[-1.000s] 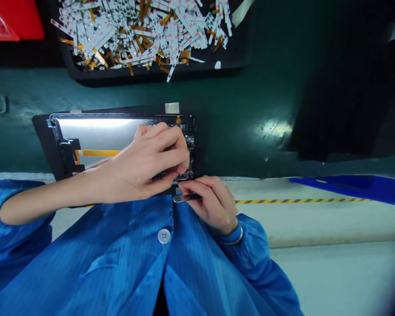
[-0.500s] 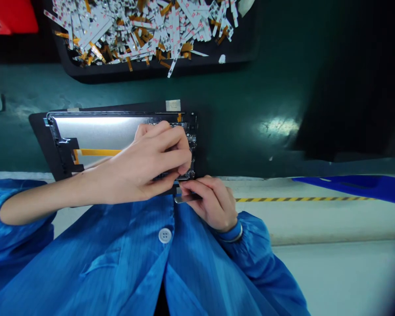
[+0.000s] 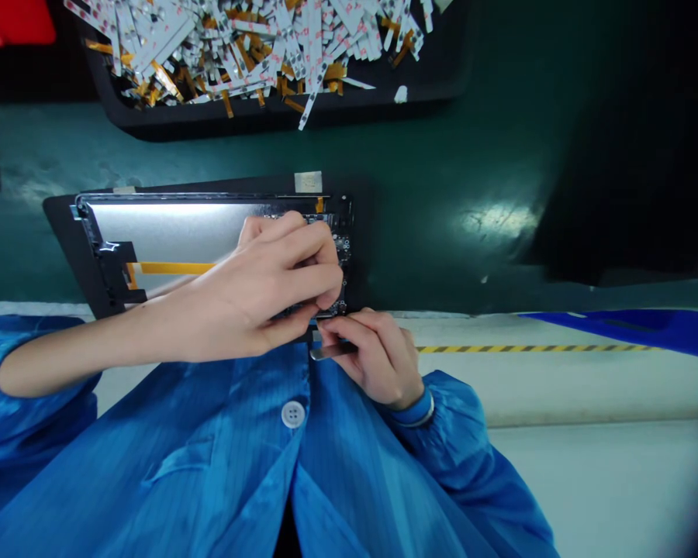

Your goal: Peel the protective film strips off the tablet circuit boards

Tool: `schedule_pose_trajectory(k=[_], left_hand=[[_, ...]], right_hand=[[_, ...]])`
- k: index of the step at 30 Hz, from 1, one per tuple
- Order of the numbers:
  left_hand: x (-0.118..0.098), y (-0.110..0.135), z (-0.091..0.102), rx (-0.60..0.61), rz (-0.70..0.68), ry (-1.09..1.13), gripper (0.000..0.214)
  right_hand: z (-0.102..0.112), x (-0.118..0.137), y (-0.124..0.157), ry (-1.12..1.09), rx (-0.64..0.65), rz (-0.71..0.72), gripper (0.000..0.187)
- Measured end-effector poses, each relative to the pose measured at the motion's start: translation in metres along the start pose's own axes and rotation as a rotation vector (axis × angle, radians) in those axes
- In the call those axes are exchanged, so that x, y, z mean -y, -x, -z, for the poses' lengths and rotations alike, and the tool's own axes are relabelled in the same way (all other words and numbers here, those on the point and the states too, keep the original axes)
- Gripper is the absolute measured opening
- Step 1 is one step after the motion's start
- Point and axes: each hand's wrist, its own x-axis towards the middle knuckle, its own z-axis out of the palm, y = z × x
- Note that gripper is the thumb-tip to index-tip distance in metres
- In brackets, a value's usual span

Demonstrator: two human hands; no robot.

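An opened tablet-like device [image 3: 168, 232] lies on a dark mat at the bench's front edge, its silver back plate and an orange flex ribbon [image 3: 174, 268] showing. My left hand [image 3: 285, 279] reaches over its right end, fingers curled down against the circuit board [image 3: 342, 246]. Whatever those fingertips pinch is hidden beneath them. At the device's lower right corner, my right hand [image 3: 378, 353] is closed around a slim metal tool [image 3: 329, 351]; its rounded end sticks out to the left. The fingertips of both hands are close together there.
Beyond the device stands a black tray [image 3: 151, 128] heaped with white and orange flex strips [image 3: 256, 54]. A red object [image 3: 15, 23] sits at the far left. The green bench mat [image 3: 442, 178] extends right, and a blue object [image 3: 628, 329] lies past the front edge.
The view has shifted slightly, with the tray sitting a little higher in the picture. Both hands keep nearly the same pose at the board.
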Motion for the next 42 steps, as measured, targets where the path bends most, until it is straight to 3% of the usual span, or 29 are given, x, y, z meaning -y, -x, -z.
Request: schedule_pose_trajectory(k=[7, 22, 25, 33, 42], left_hand=[[0.001, -0.003, -0.002, -0.006, -0.010, -0.032, 0.011], [0.000, -0.005, -0.002, 0.007, -0.023, -0.070, 0.013], [0.000, -0.005, 0.001, 0.018, -0.036, -0.076, 0.014], [0.001, -0.003, 0.003, 0.006, -0.045, -0.083, 0.015], [0.000, -0.003, 0.002, 0.000, -0.045, -0.058, 0.014]], right_hand=[[-0.004, 0.003, 0.002, 0.031, -0.054, -0.056, 0.007], [-0.004, 0.005, 0.001, -0.048, -0.018, -0.152, 0.008], [-0.004, 0.001, 0.003, -0.050, -0.035, -0.096, 0.011], [-0.016, -0.010, 0.011, 0.013, -0.247, 0.042, 0.010], [-0.011, -0.010, 0.008, 0.027, -0.178, 0.077, 0.014]])
